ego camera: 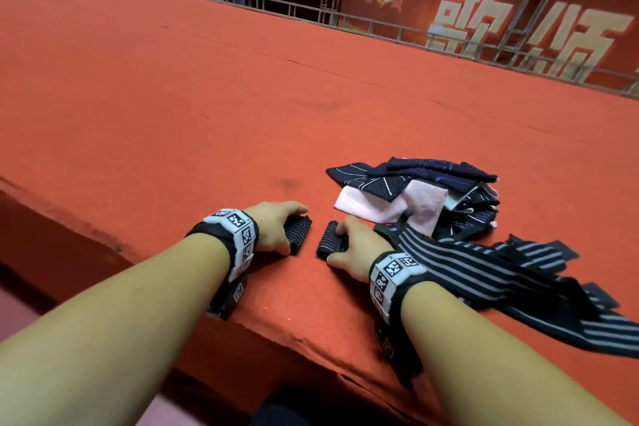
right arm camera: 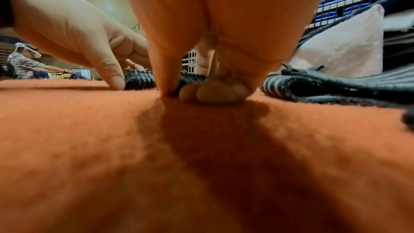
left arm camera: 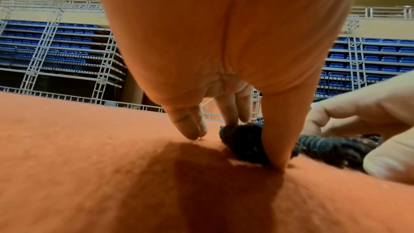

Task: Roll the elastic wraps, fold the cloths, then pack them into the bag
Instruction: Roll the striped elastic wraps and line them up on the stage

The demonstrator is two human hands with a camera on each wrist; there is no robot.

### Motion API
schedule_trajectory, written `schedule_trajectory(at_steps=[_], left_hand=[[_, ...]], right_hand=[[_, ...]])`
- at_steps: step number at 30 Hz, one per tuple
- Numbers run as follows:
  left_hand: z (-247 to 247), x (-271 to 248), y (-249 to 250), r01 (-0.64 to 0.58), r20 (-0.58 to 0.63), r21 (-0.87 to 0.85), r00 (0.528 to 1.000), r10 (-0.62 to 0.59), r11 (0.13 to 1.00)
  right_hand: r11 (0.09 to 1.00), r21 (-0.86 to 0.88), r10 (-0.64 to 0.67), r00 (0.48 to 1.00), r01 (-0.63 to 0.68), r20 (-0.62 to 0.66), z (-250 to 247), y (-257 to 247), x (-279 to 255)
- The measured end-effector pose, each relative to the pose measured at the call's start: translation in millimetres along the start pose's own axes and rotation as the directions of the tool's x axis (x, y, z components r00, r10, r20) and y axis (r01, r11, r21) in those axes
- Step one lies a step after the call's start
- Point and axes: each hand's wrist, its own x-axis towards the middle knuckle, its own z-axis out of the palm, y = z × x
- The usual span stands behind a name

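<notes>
The desk [ego camera: 173, 107] is covered in orange-red felt. Both rolled wraps [ego camera: 300, 231] are black with thin grey stripes, like the loose wraps [ego camera: 491, 273] trailing at the near right. The heap of cloths [ego camera: 415, 183] is navy with fine white lines, perhaps some purple, over a pale pink cloth [ego camera: 420, 206]. The far banner [ego camera: 484, 10] is red with cream characters.

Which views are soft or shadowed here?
Head view: mostly sharp, edges bowed by the lens. Left wrist view: left hand fills the top, casting a dark shadow on the red felt. Right wrist view: foreground felt blurred, right hand close and soft.
</notes>
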Motion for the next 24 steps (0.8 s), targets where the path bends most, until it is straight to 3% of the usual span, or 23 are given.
schedule_trajectory(at_steps=[2,6,12,16,20,24], left_hand=[[2,-2,2,0.016,0.017,0.018,1.0,-0.016,1.0],[-3,-7,13,0.019,0.012,0.01,1.0,-0.019,1.0],[-15,-8,57,-0.017,-0.096,0.023,0.995,0.019,1.0],[-7,-3,107,-0.126,-0.13,0.031,0.983,0.129,0.992],[11,4,160,-0.217,-0.076,0.071,0.972,0.222,0.974],[26,6,200,-0.26,0.013,0.056,0.966,0.259,0.964]], right_hand=[[0.997,-0.068,-0.022,0.997,0.027,0.068,-1,2,-1],[0.998,-0.035,-0.04,0.993,0.044,0.112,-6,5,-3],[0.999,0.053,0.001,0.999,-0.003,0.037,-29,27,-25],[0.991,-0.122,0.047,0.998,-0.052,-0.044,-74,56,-47],[0.93,-0.25,0.246,0.962,-0.269,-0.121,-108,109,-74],[0.902,-0.225,0.368,0.929,-0.368,-0.042,-132,147,-100]])
